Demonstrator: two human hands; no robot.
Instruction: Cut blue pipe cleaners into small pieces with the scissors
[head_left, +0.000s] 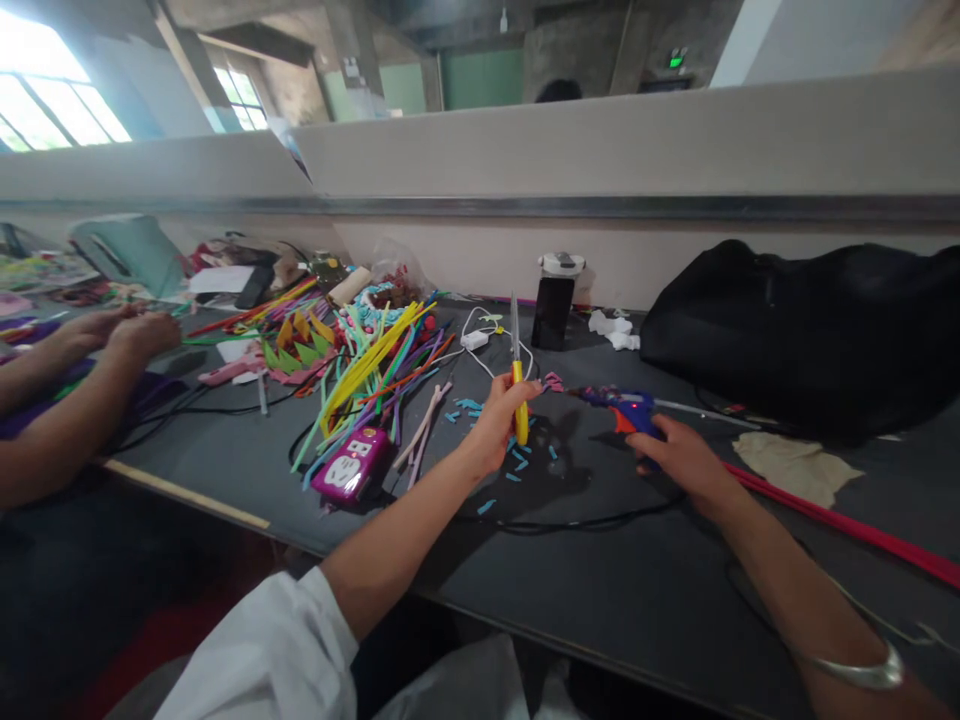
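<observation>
My left hand (493,428) is closed around yellow-handled scissors (520,405), whose blades point up. At its fingertips is a small pink piece (553,382), too small to make out well. A blue hot glue gun (636,408) with an orange trigger sits in my right hand (679,455), fingers wrapped round the handle. Its nozzle points left at the pink piece; whether they touch I cannot tell. Short blue scraps (517,460) lie on the dark table (585,570) below my left hand.
Left of my hands are a heap of coloured pipe cleaners (375,360) and a purple box (352,465). A phone (553,312) stands at the back. A black bag (795,340) and red rods (847,525) lie right. Another person's hands (139,335) work far left.
</observation>
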